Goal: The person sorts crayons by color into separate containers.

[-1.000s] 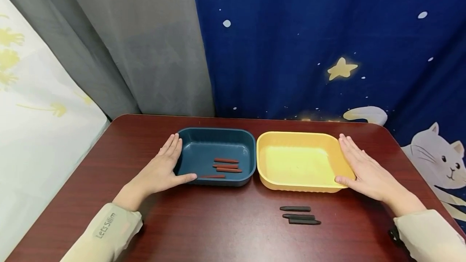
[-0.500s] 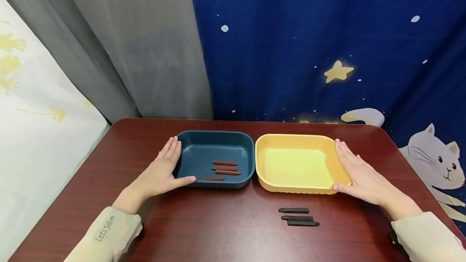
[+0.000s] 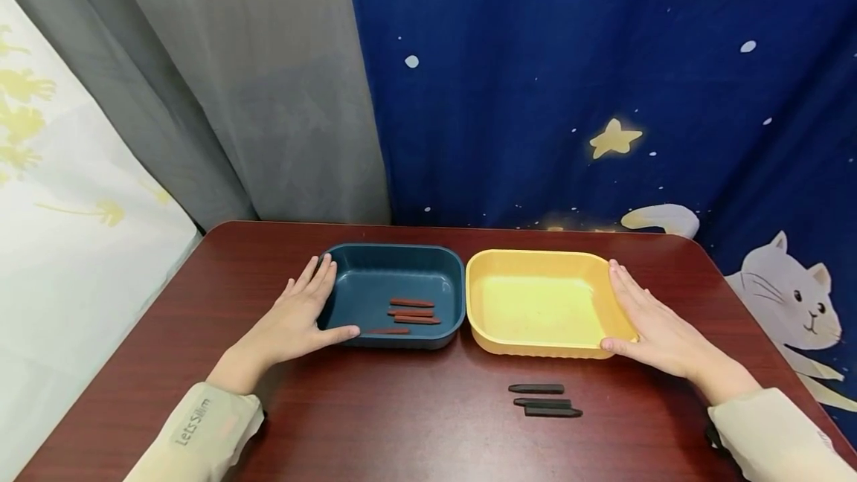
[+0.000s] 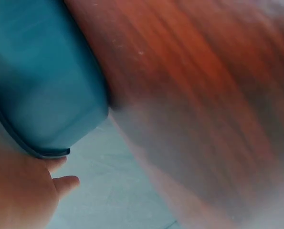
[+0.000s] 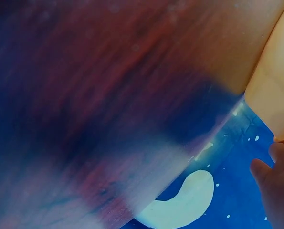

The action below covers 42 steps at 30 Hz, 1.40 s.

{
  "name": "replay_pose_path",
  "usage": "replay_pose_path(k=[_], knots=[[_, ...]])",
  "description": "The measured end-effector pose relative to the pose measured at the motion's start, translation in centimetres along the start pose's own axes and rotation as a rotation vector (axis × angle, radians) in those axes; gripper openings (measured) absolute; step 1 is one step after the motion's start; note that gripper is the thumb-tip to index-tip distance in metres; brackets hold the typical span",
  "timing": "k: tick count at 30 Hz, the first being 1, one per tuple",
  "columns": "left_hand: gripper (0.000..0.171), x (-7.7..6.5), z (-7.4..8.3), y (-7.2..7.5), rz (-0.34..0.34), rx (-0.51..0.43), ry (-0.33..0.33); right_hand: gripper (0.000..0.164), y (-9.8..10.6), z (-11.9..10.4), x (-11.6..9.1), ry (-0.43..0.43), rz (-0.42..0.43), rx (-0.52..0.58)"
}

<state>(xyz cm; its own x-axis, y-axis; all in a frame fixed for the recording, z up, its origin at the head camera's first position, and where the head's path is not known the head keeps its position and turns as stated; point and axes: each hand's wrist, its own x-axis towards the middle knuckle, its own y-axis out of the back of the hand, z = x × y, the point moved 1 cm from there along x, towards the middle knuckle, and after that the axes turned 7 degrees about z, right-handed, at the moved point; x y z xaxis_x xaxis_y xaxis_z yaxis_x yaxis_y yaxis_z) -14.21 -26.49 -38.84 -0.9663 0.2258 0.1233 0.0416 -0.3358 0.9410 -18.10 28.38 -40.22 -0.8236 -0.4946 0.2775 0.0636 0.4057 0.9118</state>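
My left hand [image 3: 294, 320] rests against the left end of a dark blue tray [image 3: 395, 251], fingers straight along its side and thumb at the near rim. Several red-brown crayons [image 3: 411, 303] lie inside that tray. On the right, a yellow tray [image 3: 535, 303] stands beside the blue one, rims nearly meeting. My right hand [image 3: 659, 329] lies with straight fingers along its right end, thumb over the near corner. Three black crayons [image 3: 535, 389] lie on the table in front of the yellow tray. Each wrist view shows a tray's outer wall and part of that hand.
Both trays stand on a dark red wooden table [image 3: 375, 422] with rounded far corners. Behind its far edge hang a grey curtain [image 3: 288, 95] and a blue curtain [image 3: 509, 95] with stars and a cat. A white cloth [image 3: 80, 281] hangs on the left.
The head view has tilted slightly, so the scene sits a little lower and further left. Both hands keep their places on the trays, and the crayons lie as before.
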Motion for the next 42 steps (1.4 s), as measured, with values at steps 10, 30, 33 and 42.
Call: replay_pose_path(k=[10,30,33,42], knots=[[0.098,0.1,2.5,0.2,0.051,-0.081,-0.099,0.107,-0.1,0.2,-0.2,0.015,0.014,0.016],[0.055,1.3,11.2,-0.2,0.19,-0.261,-0.46,0.11,0.1,0.0,-0.1,-0.028,-0.006,-0.018],[0.049,1.4,12.9,-0.5,0.179,-0.299,-0.495,0.109,0.1,0.0,-0.1,-0.025,0.0,-0.028],[0.034,2.1,16.6,-2.4,0.145,-0.266,-0.594,0.111,-0.1,0.3,0.0,-0.077,-0.036,-0.01]])
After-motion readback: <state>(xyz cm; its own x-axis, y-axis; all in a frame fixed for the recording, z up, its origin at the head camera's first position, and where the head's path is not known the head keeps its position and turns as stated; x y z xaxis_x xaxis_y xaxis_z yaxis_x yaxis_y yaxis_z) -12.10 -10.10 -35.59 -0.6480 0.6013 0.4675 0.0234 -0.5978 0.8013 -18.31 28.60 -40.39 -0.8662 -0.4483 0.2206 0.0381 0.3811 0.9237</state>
